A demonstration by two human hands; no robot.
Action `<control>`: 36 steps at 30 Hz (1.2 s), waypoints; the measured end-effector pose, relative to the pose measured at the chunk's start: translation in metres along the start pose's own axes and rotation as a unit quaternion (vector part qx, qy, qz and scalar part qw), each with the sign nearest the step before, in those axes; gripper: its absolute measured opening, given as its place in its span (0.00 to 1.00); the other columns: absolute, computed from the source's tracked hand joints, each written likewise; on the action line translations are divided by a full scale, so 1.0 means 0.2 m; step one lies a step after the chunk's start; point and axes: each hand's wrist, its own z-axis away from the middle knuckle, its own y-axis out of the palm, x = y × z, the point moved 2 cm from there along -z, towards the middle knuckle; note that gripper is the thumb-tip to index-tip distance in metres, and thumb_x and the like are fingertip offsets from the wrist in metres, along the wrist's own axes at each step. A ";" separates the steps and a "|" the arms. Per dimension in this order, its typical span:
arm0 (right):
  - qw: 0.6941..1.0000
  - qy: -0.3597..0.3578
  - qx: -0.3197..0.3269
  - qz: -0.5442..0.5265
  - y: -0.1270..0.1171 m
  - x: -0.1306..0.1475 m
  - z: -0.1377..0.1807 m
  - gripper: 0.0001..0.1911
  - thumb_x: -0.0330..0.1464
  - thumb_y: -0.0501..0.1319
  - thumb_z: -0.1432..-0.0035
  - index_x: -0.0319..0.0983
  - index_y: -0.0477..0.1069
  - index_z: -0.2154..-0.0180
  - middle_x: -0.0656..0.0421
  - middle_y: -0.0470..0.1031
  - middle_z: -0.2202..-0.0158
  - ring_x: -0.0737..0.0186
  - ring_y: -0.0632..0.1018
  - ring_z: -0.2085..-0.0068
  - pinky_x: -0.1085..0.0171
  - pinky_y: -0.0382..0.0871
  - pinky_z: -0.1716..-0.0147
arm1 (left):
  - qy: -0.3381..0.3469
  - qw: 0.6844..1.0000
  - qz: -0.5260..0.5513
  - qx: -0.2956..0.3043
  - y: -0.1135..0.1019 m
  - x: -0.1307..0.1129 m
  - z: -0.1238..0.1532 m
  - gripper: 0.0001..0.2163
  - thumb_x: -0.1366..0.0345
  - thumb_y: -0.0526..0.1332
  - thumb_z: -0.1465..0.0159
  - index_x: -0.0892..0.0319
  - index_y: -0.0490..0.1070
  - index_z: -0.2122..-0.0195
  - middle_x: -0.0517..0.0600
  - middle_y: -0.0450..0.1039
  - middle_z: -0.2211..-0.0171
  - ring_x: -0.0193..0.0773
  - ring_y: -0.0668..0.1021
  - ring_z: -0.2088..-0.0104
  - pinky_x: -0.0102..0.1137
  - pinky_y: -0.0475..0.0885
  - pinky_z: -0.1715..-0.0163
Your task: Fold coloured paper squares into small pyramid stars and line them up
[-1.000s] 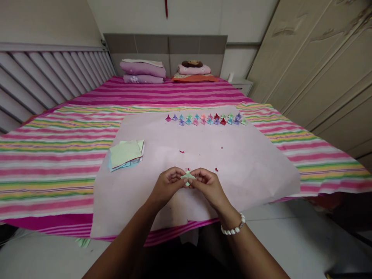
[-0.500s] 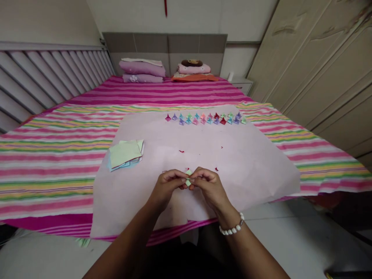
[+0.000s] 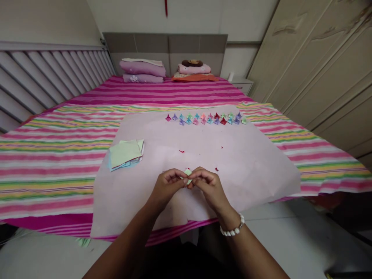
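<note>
A small folded piece of pale green paper (image 3: 188,172) is pinched between my two hands, low over the large pinkish-white sheet (image 3: 241,166). My left hand (image 3: 169,185) grips its left side with thumb and fingers. On its right side, my right hand (image 3: 207,184) closes on it, a white beaded bracelet round that wrist. The fingers hide much of the paper's lower part. To the left lies a stack of square papers (image 3: 125,153), green on top with blue below. Several small folded paper shapes (image 3: 209,120) in many colours stand in two rows at the sheet's far side.
Tiny red paper scraps (image 3: 181,151) lie on the sheet, which covers part of a striped bed (image 3: 58,155). Folded bedding (image 3: 142,71) is piled by the headboard (image 3: 151,42). Slatted railing (image 3: 52,73) runs along the left; a cream wardrobe (image 3: 314,73) stands right.
The green paper has been turned or tilted slightly between my fingertips, and its upper corner shows more plainly. My hands have stayed almost in the same place.
</note>
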 end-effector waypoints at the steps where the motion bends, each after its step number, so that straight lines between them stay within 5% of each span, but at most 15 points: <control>1: 1.000 0.001 0.008 0.000 0.00 0.00 0.00 0.03 0.31 0.65 0.49 0.40 0.77 0.68 0.61 0.74 0.72 0.65 0.77 0.72 0.64 0.71 0.68 | 0.003 1.000 -0.001 -0.003 0.00 0.00 0.00 0.10 0.62 0.71 0.51 0.61 0.73 0.72 0.47 0.77 0.77 0.36 0.79 0.73 0.32 0.73 0.68; 6: 0.998 0.028 -0.033 -0.036 -0.01 -0.02 0.00 0.18 0.35 0.70 0.52 0.41 0.72 0.58 0.61 0.75 0.69 0.66 0.77 0.73 0.65 0.71 0.70 | 0.019 1.000 -0.014 -0.006 0.00 -0.01 -0.01 0.13 0.63 0.72 0.51 0.61 0.70 0.69 0.46 0.76 0.75 0.34 0.78 0.73 0.30 0.73 0.68; 13: 0.997 0.072 -0.008 -0.009 0.01 -0.02 -0.01 0.12 0.39 0.71 0.54 0.38 0.74 0.73 0.61 0.76 0.78 0.67 0.74 0.76 0.66 0.68 0.73 | 0.021 0.999 -0.012 -0.029 0.00 -0.01 -0.01 0.23 0.65 0.72 0.53 0.59 0.69 0.56 0.43 0.74 0.76 0.34 0.77 0.73 0.30 0.71 0.69; 22: 0.997 0.069 -0.026 0.000 0.01 -0.01 -0.01 0.12 0.39 0.70 0.53 0.39 0.71 0.77 0.63 0.73 0.82 0.67 0.71 0.78 0.67 0.64 0.74 | -0.012 0.996 -0.091 -0.007 -0.02 -0.01 -0.01 0.07 0.62 0.68 0.47 0.60 0.77 0.74 0.47 0.76 0.78 0.33 0.74 0.73 0.28 0.68 0.70; 36: 0.998 0.055 -0.034 0.024 -0.02 -0.05 -0.02 0.09 0.36 0.66 0.49 0.39 0.73 0.77 0.63 0.71 0.82 0.67 0.69 0.77 0.66 0.61 0.71 | -0.016 0.996 -0.085 -0.030 -0.04 0.03 -0.03 0.09 0.60 0.67 0.46 0.61 0.78 0.72 0.48 0.77 0.77 0.33 0.76 0.73 0.28 0.70 0.68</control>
